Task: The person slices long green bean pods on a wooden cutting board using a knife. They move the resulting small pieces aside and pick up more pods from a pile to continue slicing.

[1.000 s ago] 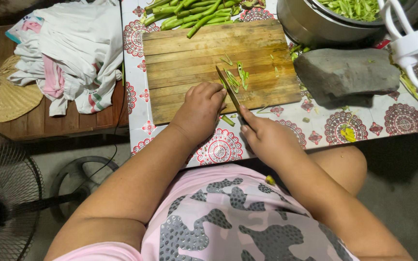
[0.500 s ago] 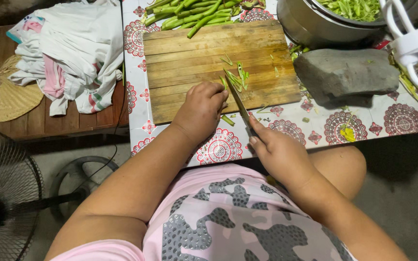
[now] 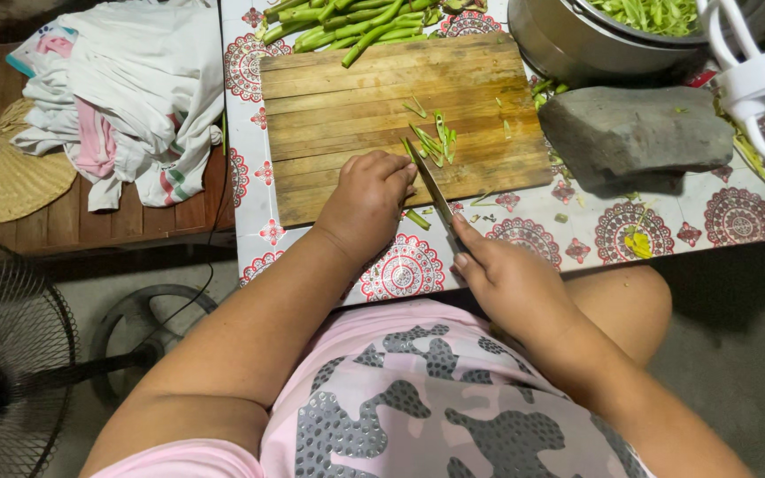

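Right hand fingers: the right hand is clamped round the handle of a knife; the forefinger lies along the top of the handle, the rest curl under it
Knife: a narrow dark blade running up and to the left from the grip; its tip sits at the near edge of the green slices, just beside the left hand's knuckles
Left hand fingers: the left hand is curled knuckles-up, fingers drawn together and pressed down on the board; whatever it pins is hidden beneath them, so I cannot tell what it grips
Bean piece: a short green bean piece pokes out below the left hand at the board's front edge
Slices: a small scatter of cut green slices lies mid-board, just beyond the blade tip
Board: a slatted wooden cutting board on a table with a patterned red-and-white cloth; both hands work at its near right part
Whole beans: a heap of long green beans along the board's far edge, some lying over it
Right of board: a rough grey stone; beyond it a metal pot holding cut greens; a white cord looped at the far right
Left of table: crumpled cloths on a wooden bench; a woven fan beside them; an electric fan on the floor
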